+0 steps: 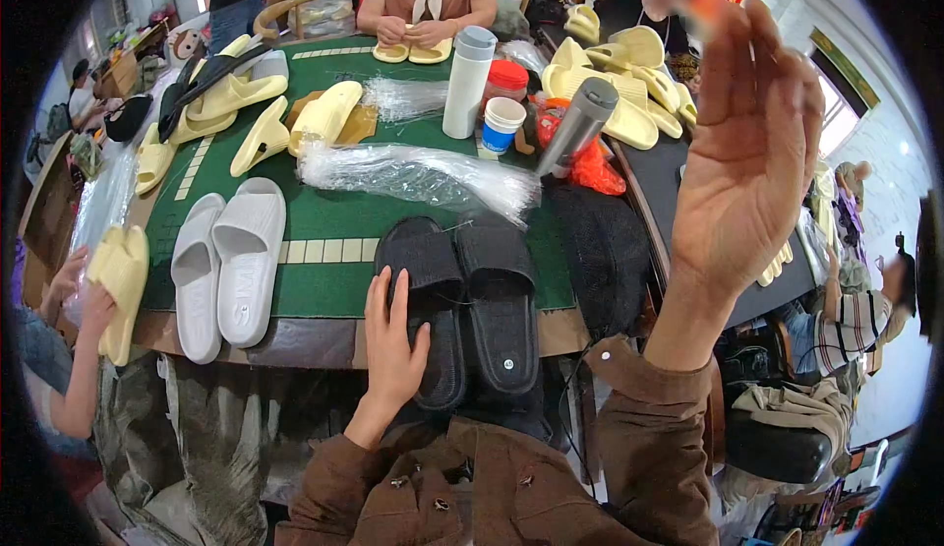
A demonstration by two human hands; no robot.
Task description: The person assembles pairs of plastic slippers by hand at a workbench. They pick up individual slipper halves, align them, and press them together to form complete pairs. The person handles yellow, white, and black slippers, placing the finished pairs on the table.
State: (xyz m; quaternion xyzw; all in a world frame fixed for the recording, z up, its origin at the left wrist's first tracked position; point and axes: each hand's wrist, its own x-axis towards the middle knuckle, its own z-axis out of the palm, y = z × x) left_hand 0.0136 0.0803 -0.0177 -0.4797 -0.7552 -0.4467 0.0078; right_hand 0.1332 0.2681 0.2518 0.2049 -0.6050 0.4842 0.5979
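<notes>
A pair of black slide slippers [499, 334] lies side by side at the table's near edge, toes pointing away from me. My left hand [393, 349] rests with fingers spread on the outer side of the left slipper, over its strap and footbed. A thin clear strand shows between the two slippers. My right hand [747, 152] is raised high on the right, palm in view and fingers stretched upward, touching nothing that I can see. Left of the black pair is a pair of light grey slides [249, 271]. Beyond lies a bundle of clear plastic strands [423, 174] in a bag.
On the green tabletop [329, 300] stand a white tumbler [469, 84], a steel flask [582, 123] and a blue-white cup [502, 125]. Cream slippers [334, 113] lie around; more are heaped on a dark table [728, 285]. Co-workers sit left and across, handling cream slippers.
</notes>
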